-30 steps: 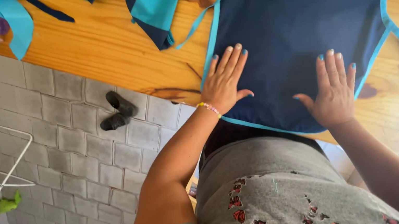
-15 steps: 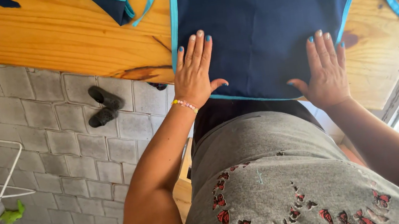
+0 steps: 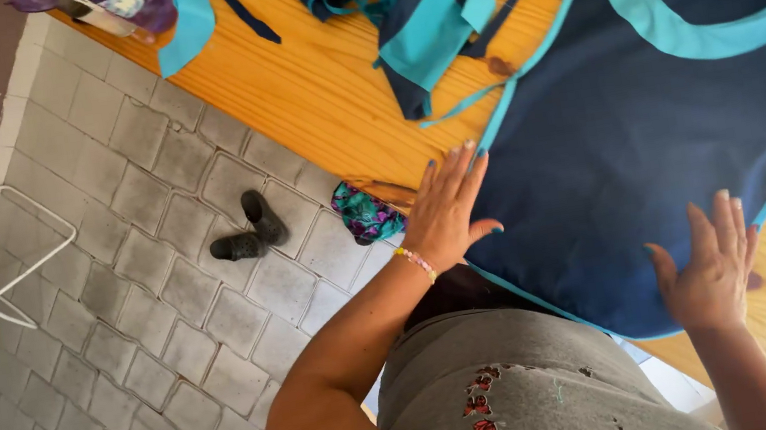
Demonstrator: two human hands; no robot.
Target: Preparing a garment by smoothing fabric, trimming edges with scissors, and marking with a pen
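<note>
While the navy apron lies spread across the wooden table, left hand at its left edge and right hand on its near hem press open-palmed, flattening it; nothing gripped

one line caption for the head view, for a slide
Both hands, left hand and right hand, lie flat on a navy apron with turquoise trim on a wooden table.
</note>
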